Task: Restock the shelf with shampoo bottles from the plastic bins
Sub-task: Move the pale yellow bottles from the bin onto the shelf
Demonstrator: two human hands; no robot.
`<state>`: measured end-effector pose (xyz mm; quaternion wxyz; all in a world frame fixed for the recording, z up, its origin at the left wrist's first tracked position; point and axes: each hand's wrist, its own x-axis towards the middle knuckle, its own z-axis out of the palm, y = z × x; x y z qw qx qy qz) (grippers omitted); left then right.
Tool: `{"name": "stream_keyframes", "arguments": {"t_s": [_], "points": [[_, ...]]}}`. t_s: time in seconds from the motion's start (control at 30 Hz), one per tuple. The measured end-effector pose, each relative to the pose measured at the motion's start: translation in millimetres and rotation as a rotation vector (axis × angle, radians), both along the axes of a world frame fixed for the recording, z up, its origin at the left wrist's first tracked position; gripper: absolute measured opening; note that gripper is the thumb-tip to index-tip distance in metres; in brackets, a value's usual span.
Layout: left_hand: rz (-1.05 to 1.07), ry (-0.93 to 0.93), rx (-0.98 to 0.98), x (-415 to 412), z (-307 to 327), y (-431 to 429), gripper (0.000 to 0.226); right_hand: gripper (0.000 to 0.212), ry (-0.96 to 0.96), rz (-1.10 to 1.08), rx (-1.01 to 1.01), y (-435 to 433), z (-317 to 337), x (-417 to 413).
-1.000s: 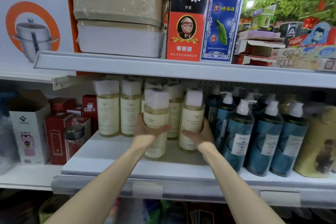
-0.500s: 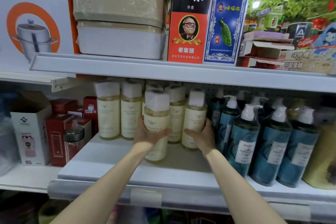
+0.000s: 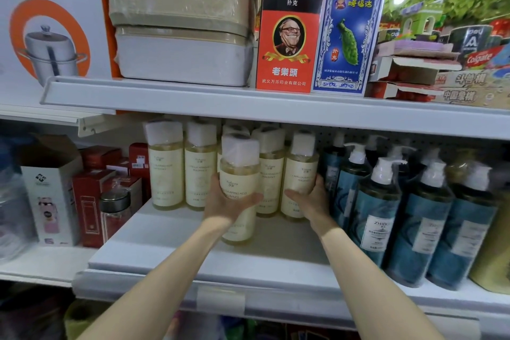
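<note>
The left hand [image 3: 226,201] grips the front bottle [image 3: 239,174], a pale shampoo bottle with a wrapped white cap. Its thumb lies across the label and its fingers curl round the far side. This bottle stands upright in front of the row, its base down at the shelf [image 3: 165,251]; I cannot tell whether it rests there fully. The right hand [image 3: 313,199] holds the end bottle [image 3: 300,165], the last pale one in the row, with its thumb across the front and its fingers curled in beside the blue bottles.

Six pale bottles show in all:
- the two held
- one [image 3: 269,171] between the hands
- two [image 3: 165,168] side by side to the left of the left hand
- one behind the front bottle, seen only by its cap

Right of the right hand stand the blue pump bottles [image 3: 378,223], three in the front row. More pump tops show behind them, too crowded to count.

Further left of the left hand are one glass jar [image 3: 114,210], several red boxes [image 3: 91,201] and one white box [image 3: 49,193]. Above both hands, the upper shelf [image 3: 193,99] carries three stacked tubs [image 3: 179,22] and two tall card boxes [image 3: 289,30].
</note>
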<state>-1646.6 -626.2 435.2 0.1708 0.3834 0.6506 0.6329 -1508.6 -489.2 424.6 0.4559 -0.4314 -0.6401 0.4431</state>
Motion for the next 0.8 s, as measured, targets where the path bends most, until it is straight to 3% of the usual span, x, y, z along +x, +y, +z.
{"name": "stream_keyframes", "arguments": {"t_s": [0.57, 0.67, 0.8], "points": [[-0.049, 0.012, -0.059, -3.3, -0.6, -3.5, 0.106, 0.108, -0.017, 0.038, 0.020, -15.5, -3.8, -1.6], [-0.121, -0.019, -0.086, -9.0, -5.8, -11.9, 0.113, 0.100, -0.005, 0.036, 0.061, -30.6, -1.8, 0.2], [-0.176, -0.109, -0.075, -15.1, -15.2, -26.0, 0.094, 0.076, -0.083, -0.070, 0.085, -51.5, 0.2, 0.4]]}}
